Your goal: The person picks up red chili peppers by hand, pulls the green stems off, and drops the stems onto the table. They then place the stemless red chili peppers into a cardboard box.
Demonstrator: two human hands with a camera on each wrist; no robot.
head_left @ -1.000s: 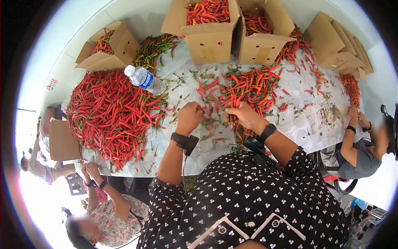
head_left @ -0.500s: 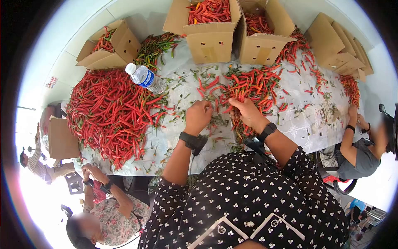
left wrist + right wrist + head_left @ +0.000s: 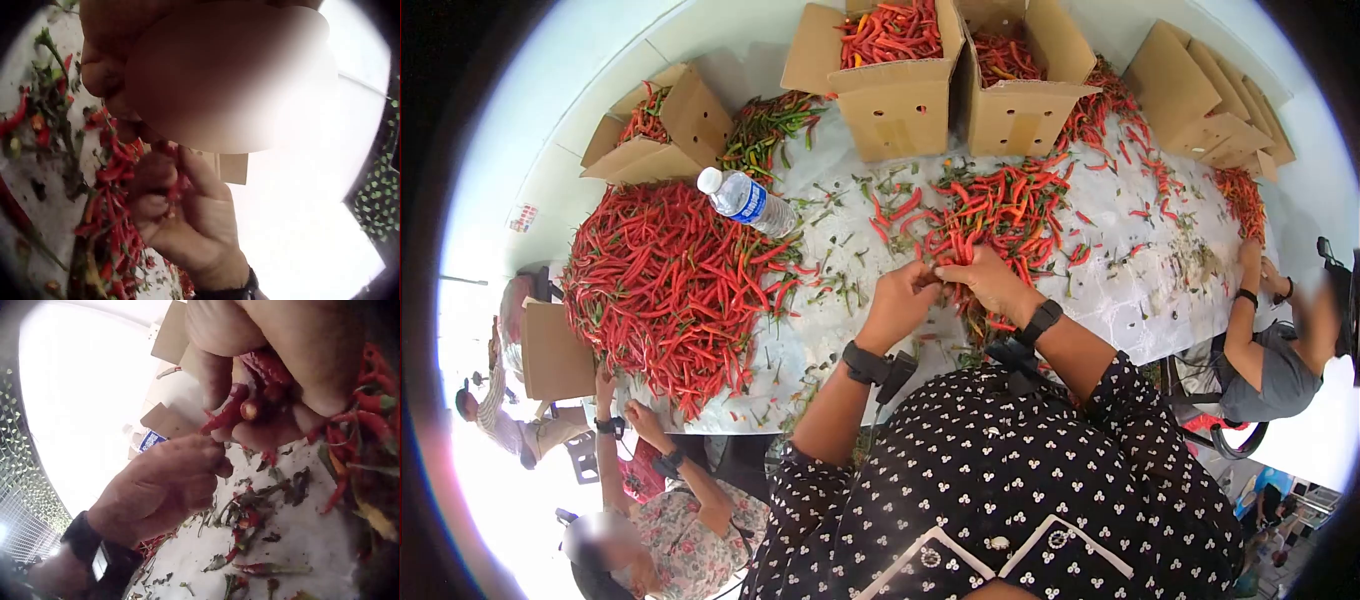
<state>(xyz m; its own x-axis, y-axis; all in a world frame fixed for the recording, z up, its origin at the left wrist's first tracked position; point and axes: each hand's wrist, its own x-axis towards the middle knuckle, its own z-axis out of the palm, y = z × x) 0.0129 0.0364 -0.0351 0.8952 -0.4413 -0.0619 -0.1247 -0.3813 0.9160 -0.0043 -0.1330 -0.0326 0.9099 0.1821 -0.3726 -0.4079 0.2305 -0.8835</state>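
My right hand (image 3: 998,284) grips several red chili peppers (image 3: 267,369), their stemless cut ends facing out between the fingers in the right wrist view. My left hand (image 3: 901,305) meets it, and its curled fingertips pinch the end of one red chili pepper (image 3: 220,420) that sticks out of the bunch. Under and beyond the right hand lies a loose pile of red chilies (image 3: 1010,205). In the left wrist view, the right hand (image 3: 187,231) shows behind my left hand (image 3: 103,69), which is partly blurred there.
A large heap of red chilies (image 3: 660,280) covers the left of the table (image 3: 840,330), with a water bottle (image 3: 750,203) on its edge. Cardboard boxes (image 3: 895,110) line the back. Green stem scraps (image 3: 825,270) are scattered between. People sit at left (image 3: 690,530) and right (image 3: 1270,370).
My left hand has moved right, from apart to meeting the right hand at the chilies. The right hand has stayed close to its place over the pile.
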